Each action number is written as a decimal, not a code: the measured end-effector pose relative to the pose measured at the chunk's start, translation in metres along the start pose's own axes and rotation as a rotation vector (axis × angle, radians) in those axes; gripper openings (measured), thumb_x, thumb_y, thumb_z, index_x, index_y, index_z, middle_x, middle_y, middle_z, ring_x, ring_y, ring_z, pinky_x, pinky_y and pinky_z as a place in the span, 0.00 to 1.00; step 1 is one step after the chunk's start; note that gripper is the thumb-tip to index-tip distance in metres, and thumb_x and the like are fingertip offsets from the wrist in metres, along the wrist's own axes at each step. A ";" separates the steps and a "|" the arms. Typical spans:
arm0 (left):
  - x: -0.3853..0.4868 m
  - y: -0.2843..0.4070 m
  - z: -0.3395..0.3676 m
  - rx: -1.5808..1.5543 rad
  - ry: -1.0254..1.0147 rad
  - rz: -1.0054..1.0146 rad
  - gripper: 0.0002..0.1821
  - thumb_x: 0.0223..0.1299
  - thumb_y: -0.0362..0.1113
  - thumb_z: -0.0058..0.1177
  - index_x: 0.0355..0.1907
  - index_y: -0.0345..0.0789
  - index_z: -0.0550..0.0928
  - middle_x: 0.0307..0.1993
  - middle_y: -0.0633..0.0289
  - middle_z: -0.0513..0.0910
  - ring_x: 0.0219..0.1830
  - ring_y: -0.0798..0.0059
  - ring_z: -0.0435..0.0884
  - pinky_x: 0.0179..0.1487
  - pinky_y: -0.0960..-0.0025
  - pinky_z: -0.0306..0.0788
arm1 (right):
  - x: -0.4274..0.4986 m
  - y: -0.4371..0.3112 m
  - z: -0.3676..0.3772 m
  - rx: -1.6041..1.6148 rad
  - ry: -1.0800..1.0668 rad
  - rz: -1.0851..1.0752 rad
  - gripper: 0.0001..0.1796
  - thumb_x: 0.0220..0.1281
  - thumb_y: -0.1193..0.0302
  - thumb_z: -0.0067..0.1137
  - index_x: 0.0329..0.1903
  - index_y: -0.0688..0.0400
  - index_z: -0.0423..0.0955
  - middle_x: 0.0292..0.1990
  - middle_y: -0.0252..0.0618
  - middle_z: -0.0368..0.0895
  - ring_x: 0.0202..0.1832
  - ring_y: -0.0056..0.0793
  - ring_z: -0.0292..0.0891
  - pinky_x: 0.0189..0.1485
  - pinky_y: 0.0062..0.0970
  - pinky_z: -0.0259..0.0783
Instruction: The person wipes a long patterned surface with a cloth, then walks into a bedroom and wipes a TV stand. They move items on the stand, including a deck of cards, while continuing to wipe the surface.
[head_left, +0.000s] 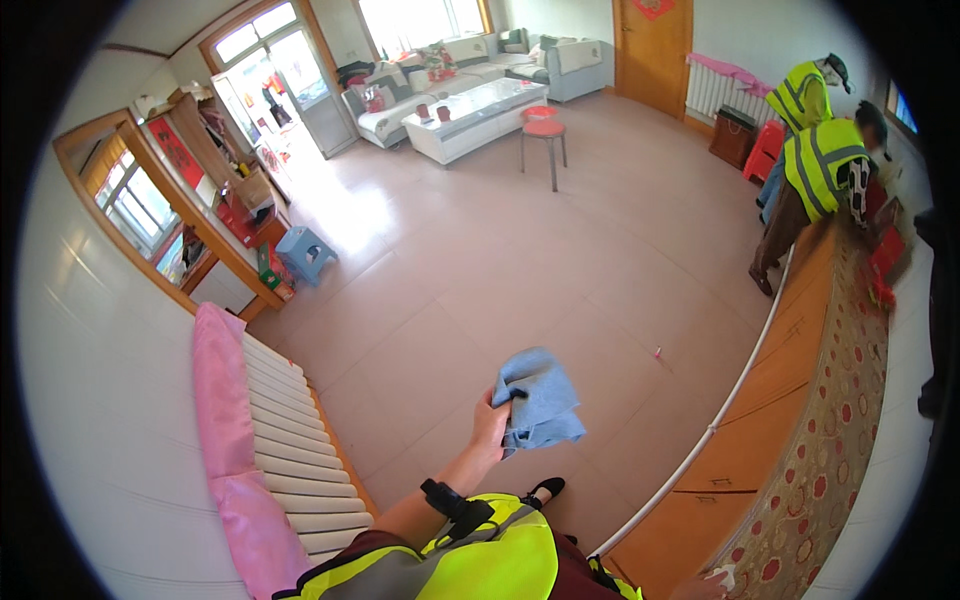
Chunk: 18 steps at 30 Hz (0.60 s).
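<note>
My left hand (491, 424) grips a folded blue cloth (541, 401) out in front of me, above the tiled floor. A black band with a device sits on that wrist. At the bottom right edge, my right hand (697, 589) is cut off and blurred. It is over the near end of a long, low wooden cabinet (720, 480), whose top has a patterned cover (795, 502). A small white crumpled piece (724, 576) lies at its fingers; whether they hold it or only touch it is unclear.
A white radiator (300, 450) with a pink cover (225, 427) stands at left. A white pipe (709, 431) runs along the cabinet front. Two people in yellow vests (821, 169) bend over the cabinet's far end. A red-topped stool (544, 129) and blue stool (304, 251) stand farther off.
</note>
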<state>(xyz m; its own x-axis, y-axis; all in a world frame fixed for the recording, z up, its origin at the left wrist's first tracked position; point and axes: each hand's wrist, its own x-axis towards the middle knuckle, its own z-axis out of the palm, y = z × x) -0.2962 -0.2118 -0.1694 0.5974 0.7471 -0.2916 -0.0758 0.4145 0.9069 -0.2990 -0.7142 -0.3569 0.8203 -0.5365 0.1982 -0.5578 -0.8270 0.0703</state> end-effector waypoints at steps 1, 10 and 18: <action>-0.002 0.002 -0.004 -0.011 0.016 -0.013 0.18 0.56 0.28 0.56 0.51 0.31 0.74 0.42 0.60 0.80 0.41 0.74 0.80 0.43 0.69 0.76 | 0.002 0.001 -0.006 0.024 0.001 -0.039 0.23 0.70 0.63 0.46 0.63 0.61 0.66 0.52 0.55 0.69 0.53 0.51 0.68 0.54 0.43 0.68; -0.015 -0.003 -0.031 -0.061 0.100 0.036 0.18 0.57 0.30 0.56 0.50 0.31 0.74 0.41 0.60 0.80 0.41 0.74 0.80 0.43 0.68 0.76 | 0.002 -0.003 0.024 -0.228 0.389 -0.231 0.32 0.66 0.51 0.48 0.63 0.61 0.65 0.56 0.58 0.69 0.53 0.54 0.71 0.49 0.56 0.70; -0.036 -0.002 -0.045 -0.110 0.167 0.067 0.16 0.57 0.29 0.55 0.49 0.32 0.75 0.42 0.60 0.80 0.41 0.74 0.80 0.44 0.69 0.76 | 0.014 0.004 0.052 0.048 0.302 -0.226 0.29 0.67 0.53 0.48 0.62 0.59 0.67 0.55 0.57 0.70 0.52 0.52 0.71 0.50 0.52 0.69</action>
<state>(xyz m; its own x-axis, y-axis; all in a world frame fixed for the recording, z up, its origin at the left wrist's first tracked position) -0.3533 -0.2156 -0.1743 0.4483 0.8469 -0.2861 -0.2036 0.4084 0.8898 -0.2837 -0.7336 -0.4045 0.8441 -0.2718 0.4622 -0.3545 -0.9296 0.1007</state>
